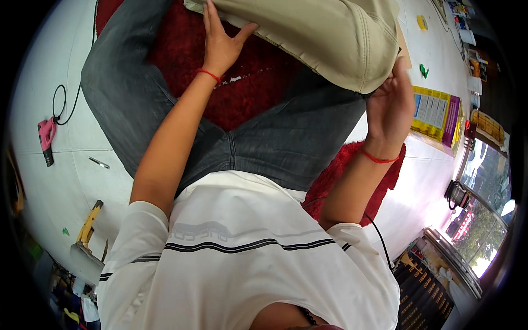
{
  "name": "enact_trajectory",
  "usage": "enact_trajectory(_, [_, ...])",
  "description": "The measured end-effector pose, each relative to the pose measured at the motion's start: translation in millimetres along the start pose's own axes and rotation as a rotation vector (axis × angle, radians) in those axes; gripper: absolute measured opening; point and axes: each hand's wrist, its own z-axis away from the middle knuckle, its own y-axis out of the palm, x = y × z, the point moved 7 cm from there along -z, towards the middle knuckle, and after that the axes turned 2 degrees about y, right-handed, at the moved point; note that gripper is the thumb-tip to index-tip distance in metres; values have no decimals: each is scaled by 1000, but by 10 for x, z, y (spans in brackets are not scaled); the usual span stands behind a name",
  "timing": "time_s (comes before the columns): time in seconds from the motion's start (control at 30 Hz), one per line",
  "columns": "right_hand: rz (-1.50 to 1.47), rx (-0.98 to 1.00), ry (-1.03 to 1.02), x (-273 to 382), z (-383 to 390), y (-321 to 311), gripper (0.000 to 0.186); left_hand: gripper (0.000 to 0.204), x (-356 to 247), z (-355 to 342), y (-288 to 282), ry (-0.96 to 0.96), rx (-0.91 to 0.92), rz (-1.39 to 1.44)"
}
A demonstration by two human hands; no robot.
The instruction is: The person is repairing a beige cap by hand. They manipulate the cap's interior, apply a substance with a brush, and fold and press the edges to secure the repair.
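A beige padded piece with stitched seams and what looks like a leather surface (319,38) spans the upper part of the view, above my bent legs in dark grey trousers. My left hand (220,41) is open at its lower left edge, fingers and thumb spread against it. At the lower right corner, my right hand (389,102) has curled fingers around the edge; part of those fingers is hidden.
A red shaggy mat (181,44) lies under my legs. On the white floor are a pink tool with cord (47,131), a metal pen-like item (99,162), a yellow-handled tool (88,223), a yellow-purple package (437,115) and a tape roll (422,22). A window (484,187) is at right.
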Motion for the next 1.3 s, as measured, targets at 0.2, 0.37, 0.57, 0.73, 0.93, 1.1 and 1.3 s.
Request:
enact_trajectory(0.2, [229,41,69,-189,389,-86,67,80,90,561,258,-616,163,484])
enact_trajectory(0.37, [110,100,87,-272,533,104,65,53,-291,828,111,-935,229,758])
enact_trajectory(0.57, [254,76,53,-323,677,327,53,101,-946,875,-435,-380,285,440])
enact_trajectory(0.73, [186,268,16,-306,817,807,56,133,-1441,615,-736,-94,294,550])
enact_trajectory(0.93, [188,517,-116,-417,935,1481,66,120,-1537,450,-1271,-210,106,818])
enact_trajectory(1.1, [123,692,-288,-432,876,2233,75,87,-1666,77,-1966,-198,-32,732])
enact_trajectory(1.3, [142,777,-390,-462,767,2872,82,64,-1627,-268,-2548,-364,-9,898])
